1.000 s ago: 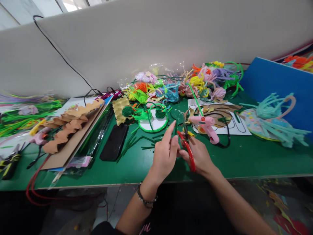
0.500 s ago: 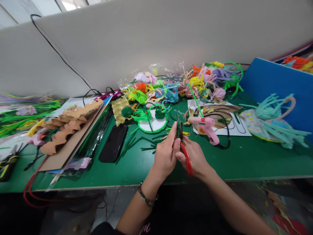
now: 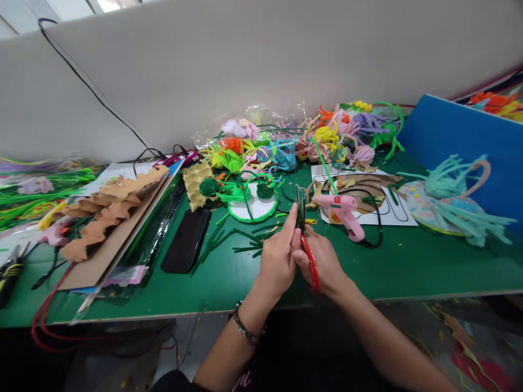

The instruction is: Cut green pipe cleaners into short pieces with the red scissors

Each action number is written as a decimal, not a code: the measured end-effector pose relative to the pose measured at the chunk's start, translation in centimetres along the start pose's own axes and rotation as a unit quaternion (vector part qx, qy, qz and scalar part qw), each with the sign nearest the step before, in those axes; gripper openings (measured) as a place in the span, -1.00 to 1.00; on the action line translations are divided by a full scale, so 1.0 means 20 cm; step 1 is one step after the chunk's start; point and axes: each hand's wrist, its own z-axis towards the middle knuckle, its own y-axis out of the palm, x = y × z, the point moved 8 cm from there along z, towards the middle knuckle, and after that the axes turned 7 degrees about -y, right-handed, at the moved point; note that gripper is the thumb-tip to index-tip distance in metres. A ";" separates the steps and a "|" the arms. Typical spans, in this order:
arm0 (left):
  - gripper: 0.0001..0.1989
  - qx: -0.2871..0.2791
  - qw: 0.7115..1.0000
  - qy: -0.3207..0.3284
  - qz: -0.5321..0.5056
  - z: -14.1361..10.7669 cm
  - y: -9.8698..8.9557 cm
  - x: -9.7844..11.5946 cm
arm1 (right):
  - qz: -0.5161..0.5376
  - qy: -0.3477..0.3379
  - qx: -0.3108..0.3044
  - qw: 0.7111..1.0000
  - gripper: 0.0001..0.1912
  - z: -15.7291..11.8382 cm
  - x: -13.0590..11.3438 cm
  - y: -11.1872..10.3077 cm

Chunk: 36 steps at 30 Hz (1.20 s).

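My right hand (image 3: 322,258) grips a pair of scissors (image 3: 311,261) by its red handles, the dark blades pointing away from me. Close against it, my left hand (image 3: 280,256) is closed, its fingers pinching a short dark green pipe cleaner (image 3: 298,211) beside the blades; most of that piece is hidden. Just beyond the hands lies a white disc edged in green (image 3: 255,209), with green pipe-cleaner figures on it. Cut dark green pipe-cleaner pieces (image 3: 247,247) are scattered left of my left hand. A pink glue gun (image 3: 343,212) lies to the right of my right hand.
A black phone (image 3: 186,241), egg-carton strips (image 3: 106,212) and pliers (image 3: 10,277) lie on the left. Colourful pipe-cleaner pieces (image 3: 281,152) pile up along the wall. A blue board (image 3: 461,141) and a turquoise pipe-cleaner craft (image 3: 453,201) stand at right.
The view has shifted slightly, so the table things sit a little further left. Both hands keep nearly the same pose around the scissors.
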 end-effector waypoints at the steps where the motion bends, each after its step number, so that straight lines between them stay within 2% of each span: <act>1: -0.54 -0.002 1.000 -0.001 -0.002 0.00 0.00 0.00 | -0.002 0.002 0.001 1.000 -0.27 0.00 0.00 0.00; 11: -0.49 -0.001 0.999 -0.031 -0.028 -0.01 0.04 -0.03 | 0.007 0.035 0.014 0.999 -0.30 -0.01 0.05 0.01; 19: -0.51 -0.006 0.997 -0.038 -0.062 0.01 0.06 -0.06 | 0.060 0.050 0.035 0.996 -0.38 0.00 0.10 0.01; 23: -0.53 -0.012 0.995 -0.060 -0.082 0.02 0.06 -0.09 | 0.098 0.045 0.004 0.994 -0.34 0.02 0.09 0.04; 26: -0.54 -0.011 0.993 -0.076 -0.092 0.02 0.07 -0.12 | 0.089 0.036 -0.035 0.995 -0.29 0.03 0.08 0.08; 28: -0.54 -0.017 0.992 -0.083 -0.091 0.02 0.07 -0.14 | 0.077 0.046 -0.039 0.995 -0.26 0.03 0.09 0.09; 32: -0.53 -0.030 0.992 -0.084 -0.093 0.03 0.09 -0.15 | 0.073 0.062 -0.007 0.995 -0.29 0.01 0.13 0.07; 36: -0.54 -0.039 0.988 -0.098 -0.110 0.03 0.09 -0.14 | 0.131 0.065 0.035 0.989 -0.40 0.01 0.13 0.05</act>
